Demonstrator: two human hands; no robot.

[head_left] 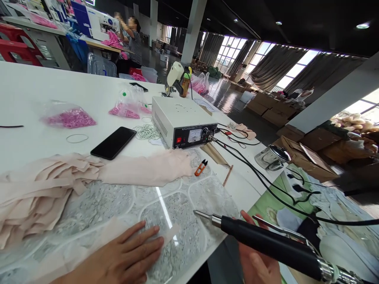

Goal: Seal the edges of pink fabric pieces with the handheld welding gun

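Note:
My left hand (118, 254) lies flat, fingers stretched out, on a thin pale pink fabric strip (109, 232) over the clear-covered, marbled mat (124, 201). In my right hand (257, 260) is a black ultrasonic handpiece (266, 242) with a pointed metal tip. The tip points left, over the mat's right side and right of my left fingers; whether it touches cannot be made out. Beyond my left hand a pale pink fabric piece (145, 167) lies flat, beside a heap of similar strips (38, 189). Orange thread snips (201, 168) rest near its right end.
A cream generator box (183, 118) with black cables stands mid-table. Around it are a phone (114, 142), bags of pink rings (69, 118), pale elastic loops (147, 131) and a metal mug (271, 157). Light garments (346, 236) lie at right. A person (134, 45) sits by a distant sewing machine.

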